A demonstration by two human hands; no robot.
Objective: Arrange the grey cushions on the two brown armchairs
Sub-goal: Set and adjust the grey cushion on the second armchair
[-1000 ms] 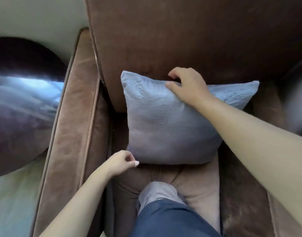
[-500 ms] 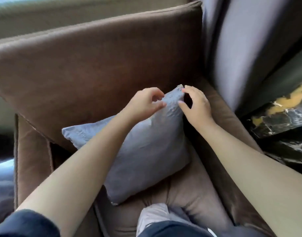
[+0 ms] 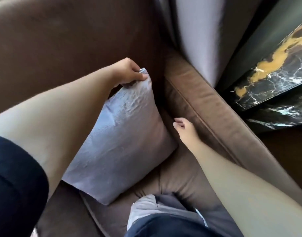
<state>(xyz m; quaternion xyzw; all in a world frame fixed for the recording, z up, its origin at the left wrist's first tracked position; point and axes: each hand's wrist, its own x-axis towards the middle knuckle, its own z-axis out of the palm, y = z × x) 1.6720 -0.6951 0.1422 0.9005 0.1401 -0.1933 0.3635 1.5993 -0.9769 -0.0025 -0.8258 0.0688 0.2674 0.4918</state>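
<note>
A grey cushion stands on the seat of a brown armchair, leaning against the backrest near the right armrest. My left hand pinches the cushion's top right corner. My right hand hovers just right of the cushion, between it and the armrest, fingers loosely curled and holding nothing. My left forearm covers the cushion's left part. Only one armchair and one cushion are in view.
My knee in grey and dark blue cloth presses on the seat's front. A grey curtain hangs behind the right armrest. A black marble surface with gold veins stands to the right of the chair.
My right hand let go of the cushion's top corner and dropped down beside its right edge. My left hand keeps the corner. The view has swung closer and to the right.
</note>
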